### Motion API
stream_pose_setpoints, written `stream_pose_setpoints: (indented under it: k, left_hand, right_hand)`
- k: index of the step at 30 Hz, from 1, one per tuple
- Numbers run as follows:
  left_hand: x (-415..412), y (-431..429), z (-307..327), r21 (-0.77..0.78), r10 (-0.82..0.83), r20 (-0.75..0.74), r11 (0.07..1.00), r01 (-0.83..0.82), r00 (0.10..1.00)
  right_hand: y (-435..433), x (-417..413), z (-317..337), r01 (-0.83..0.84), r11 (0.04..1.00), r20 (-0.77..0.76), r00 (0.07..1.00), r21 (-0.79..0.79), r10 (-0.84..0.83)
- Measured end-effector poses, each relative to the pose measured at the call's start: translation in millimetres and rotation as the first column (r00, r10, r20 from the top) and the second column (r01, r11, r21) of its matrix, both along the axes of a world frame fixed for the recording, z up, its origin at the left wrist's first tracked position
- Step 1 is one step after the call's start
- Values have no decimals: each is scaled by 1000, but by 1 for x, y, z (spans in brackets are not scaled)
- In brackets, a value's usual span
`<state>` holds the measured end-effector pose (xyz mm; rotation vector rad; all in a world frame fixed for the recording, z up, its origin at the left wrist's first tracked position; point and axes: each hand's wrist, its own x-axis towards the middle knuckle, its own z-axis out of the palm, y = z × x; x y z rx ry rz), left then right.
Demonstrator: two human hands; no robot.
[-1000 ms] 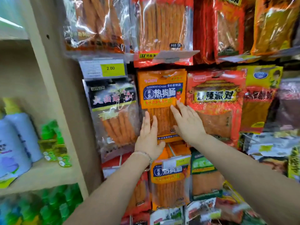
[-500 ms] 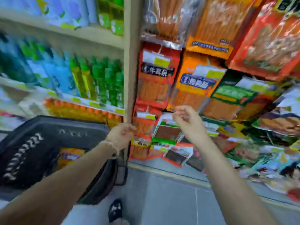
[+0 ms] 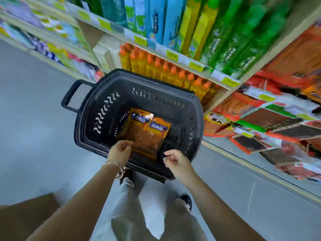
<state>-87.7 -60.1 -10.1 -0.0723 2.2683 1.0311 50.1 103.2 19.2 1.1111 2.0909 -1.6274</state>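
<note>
Orange snack packet (image 3: pixel 149 138) lies flat down in the black basket (image 3: pixel 86 108), and a second packet (image 3: pixel 137 122) just like it sits half under it, a bit further back. Both have a blue label near the top. The basket stands on the grey floor (image 3: pixel 34 110), right in front of the person's feet, with its handle (image 3: pixel 69 96) sticking out to the left.

The left hand (image 3: pixel 119 152) is over the near edge of the basket. Its fingers are curled in, and the tips are right by the near corner of the front packet. I cannot tell if they pinch it or only touch it, as the picture is blurry there. A thin bracelet (image 3: pixel 119 168) hangs on that wrist.

The right hand (image 3: pixel 175 162) is over the near rim too, just beside the packet but apart from it. Its fingers are curled up small and hold nothing.

Behind the basket is a shelf (image 3: pixel 173 54) with a row of orange-capped bottles (image 3: pixel 166 70) and tall green bottles (image 3: pixel 243 40) above them.
</note>
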Motion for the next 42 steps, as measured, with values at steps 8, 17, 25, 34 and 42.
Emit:
stream_pose_setpoints:
  k: [8, 17, 25, 34, 42]
  left_hand:
    - [-131, -15, -75, -41, -175, 123, 983, 182, 977]
    - [-159, 22, -192, -88, -357, 392, 903, 421, 848]
    - [-182, 22, -219, -89, -239, 301, 957, 277, 923]
    - [-173, 15, -228, -116, -261, 338, 942, 316, 904]
    - [-170, 17, -218, -49, -230, 457, 958, 282, 859]
  right_hand:
    - [-21, -123, -116, -105, 992, 256, 959, -71, 120]
    - [2, -140, -274, 322, 945, 420, 851, 57, -315]
    - [17, -137, -339, 643, 764, 421, 683, 40, -597]
    - [8, -129, -305, 531, 817, 252, 778, 227, -575]
    - [2, -133, -249, 492, 867, 56, 866, 77, -497]
